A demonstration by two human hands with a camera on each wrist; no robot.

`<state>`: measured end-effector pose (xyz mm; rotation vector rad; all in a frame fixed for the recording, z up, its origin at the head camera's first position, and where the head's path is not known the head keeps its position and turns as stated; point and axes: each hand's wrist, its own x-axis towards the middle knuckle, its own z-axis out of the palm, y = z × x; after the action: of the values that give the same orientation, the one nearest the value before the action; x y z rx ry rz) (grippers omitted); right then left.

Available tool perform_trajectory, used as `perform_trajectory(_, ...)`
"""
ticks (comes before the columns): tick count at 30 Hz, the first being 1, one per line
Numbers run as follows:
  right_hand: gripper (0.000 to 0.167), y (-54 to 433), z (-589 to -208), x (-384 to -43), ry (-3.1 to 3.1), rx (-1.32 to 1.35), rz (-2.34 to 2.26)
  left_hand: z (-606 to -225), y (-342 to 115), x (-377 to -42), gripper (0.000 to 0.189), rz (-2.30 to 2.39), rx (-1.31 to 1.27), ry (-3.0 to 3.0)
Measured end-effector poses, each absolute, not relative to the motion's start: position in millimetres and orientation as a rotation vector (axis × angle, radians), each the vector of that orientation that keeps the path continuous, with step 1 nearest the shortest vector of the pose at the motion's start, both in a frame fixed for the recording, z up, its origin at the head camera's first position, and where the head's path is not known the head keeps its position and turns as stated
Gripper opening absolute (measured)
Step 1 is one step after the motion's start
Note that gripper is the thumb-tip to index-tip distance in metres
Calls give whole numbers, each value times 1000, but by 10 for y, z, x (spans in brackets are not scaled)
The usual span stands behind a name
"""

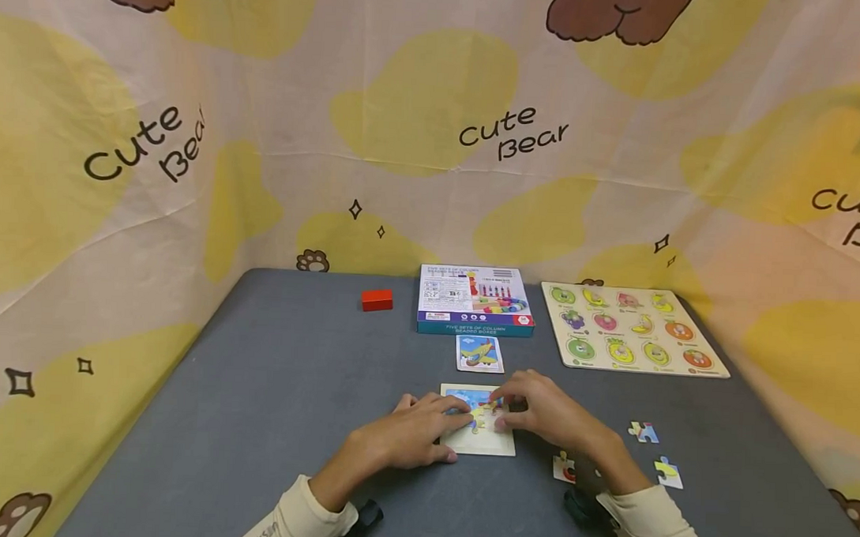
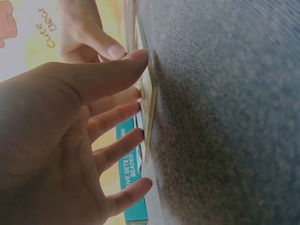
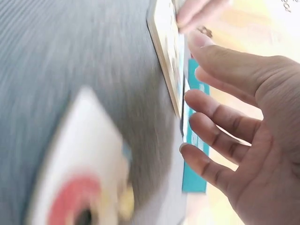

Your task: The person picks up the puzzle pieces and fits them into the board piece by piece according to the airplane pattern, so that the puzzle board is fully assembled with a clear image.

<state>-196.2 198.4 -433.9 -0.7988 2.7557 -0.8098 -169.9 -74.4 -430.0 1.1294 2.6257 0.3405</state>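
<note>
A small wooden jigsaw board (image 1: 477, 444) lies flat on the grey table, its upper part filled with a blue and yellow picture. My left hand (image 1: 415, 432) rests its fingertips on the board's left side; in the left wrist view the thumb (image 2: 117, 72) is at the near edge and the fingers are spread. Over the right side is my right hand (image 1: 544, 411), its index finger and thumb apart at the picture pieces. The right wrist view shows its other fingers (image 3: 218, 140) loosely bent with nothing gripped. Hands partly hide the picture.
Loose jigsaw pieces (image 1: 668, 472) lie to the right, one (image 1: 564, 467) beside the right forearm. Behind the board are an airplane picture card (image 1: 480, 355) and a bead-set box (image 1: 475, 302). A fruit board (image 1: 634, 332) lies back right, a red block (image 1: 377, 301) back left.
</note>
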Motion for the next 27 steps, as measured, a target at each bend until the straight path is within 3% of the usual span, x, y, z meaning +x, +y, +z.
perform_trajectory(21, 39, 3077, -4238, -1682, 2982, -597, -810, -4296, -778, -1719, 61, 385, 1105, 2578)
perform_trajectory(27, 42, 3379, -4252, -1602, 2995, -435, -797, -4284, -783, -1719, 61, 358, 1112, 2576)
